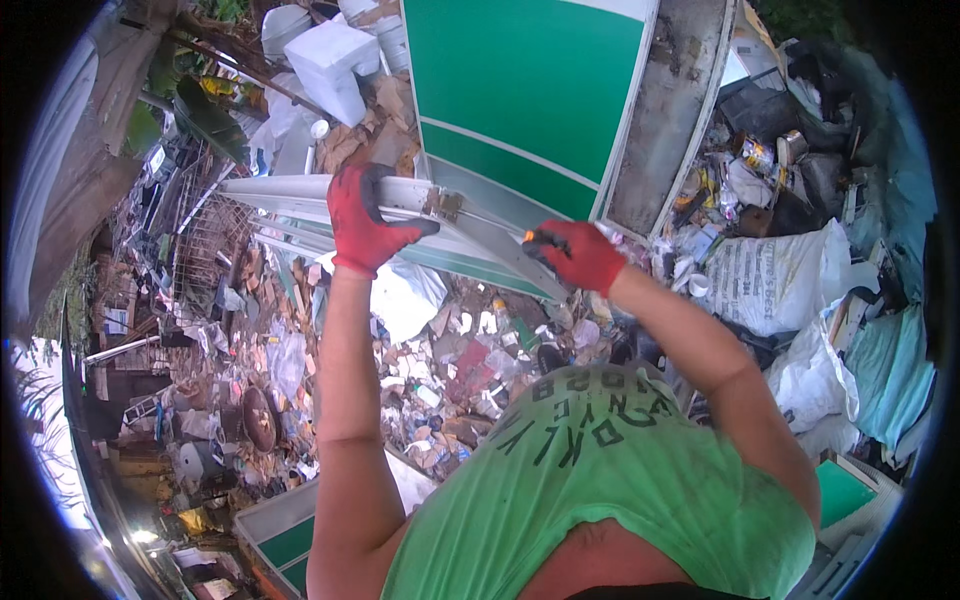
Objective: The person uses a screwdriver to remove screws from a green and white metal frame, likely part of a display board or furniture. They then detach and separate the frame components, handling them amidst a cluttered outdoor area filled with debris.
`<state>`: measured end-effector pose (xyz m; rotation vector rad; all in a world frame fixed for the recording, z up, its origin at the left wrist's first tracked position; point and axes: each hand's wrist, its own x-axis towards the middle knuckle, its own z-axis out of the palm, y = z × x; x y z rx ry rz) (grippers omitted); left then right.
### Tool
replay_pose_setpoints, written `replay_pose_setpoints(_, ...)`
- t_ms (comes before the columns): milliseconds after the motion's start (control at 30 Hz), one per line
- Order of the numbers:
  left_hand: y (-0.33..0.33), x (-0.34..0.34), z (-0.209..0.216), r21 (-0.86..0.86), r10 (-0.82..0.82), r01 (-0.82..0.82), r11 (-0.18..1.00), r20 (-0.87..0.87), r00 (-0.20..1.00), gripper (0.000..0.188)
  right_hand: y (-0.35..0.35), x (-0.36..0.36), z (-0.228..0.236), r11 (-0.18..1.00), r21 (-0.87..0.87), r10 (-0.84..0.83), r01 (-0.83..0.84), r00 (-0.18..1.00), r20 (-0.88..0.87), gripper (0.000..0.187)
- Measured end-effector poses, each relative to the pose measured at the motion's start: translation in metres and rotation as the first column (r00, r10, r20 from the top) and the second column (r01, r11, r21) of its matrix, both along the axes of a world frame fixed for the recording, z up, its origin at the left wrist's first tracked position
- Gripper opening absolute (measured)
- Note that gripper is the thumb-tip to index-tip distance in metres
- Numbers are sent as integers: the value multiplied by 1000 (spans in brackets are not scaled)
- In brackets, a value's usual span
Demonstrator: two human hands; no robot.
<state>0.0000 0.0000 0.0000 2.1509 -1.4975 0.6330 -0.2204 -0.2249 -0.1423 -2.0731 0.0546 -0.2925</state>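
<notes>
My left hand [362, 222], in a red glove with a dark palm, is closed around a long white frame bar [292, 188]. Its thumb points right, along the underside of the bar. Just right of that grip, a brownish metal bracket [443, 204] sits where the white pieces meet. My right hand [580, 256], gloved alike, is closed near the slanting white strip [515, 252] on the frame's right. A small orange tip [528, 237] pokes out of its fingers; the rest of that thing is hidden in the glove.
A large green panel with white stripes [530, 90] stands beyond the frame. Mixed rubbish [450, 370] covers the ground below. White foam [335, 65] lies at the far left, full white sacks [780, 275] at the right. Another green panel [290, 545] is at the lower left.
</notes>
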Motion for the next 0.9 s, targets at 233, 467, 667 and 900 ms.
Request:
replay_pose_setpoints(233, -2, 3, 0, -20, 21, -21, 1000, -23, 1000, 86, 57, 45, -61, 971, 203, -197, 125, 899, 392, 30)
replay_pose_setpoints(467, -2, -1, 2, -10, 24, -24, 1000, -4, 1000, 85, 48, 57, -64, 987, 143, -125, 69, 894, 430, 34)
replay_pose_setpoints(667, -1, -4, 0, -9, 48, -48, 999, 30, 998, 87, 29, 16, -19, 980, 200, -2, -12, 998, 70, 31)
replay_pose_setpoints(900, -7, 3, 1, 4, 21, -21, 1000, 8, 1000, 85, 20, 0, -5, 988, 154, -29, 15, 996, 89, 24)
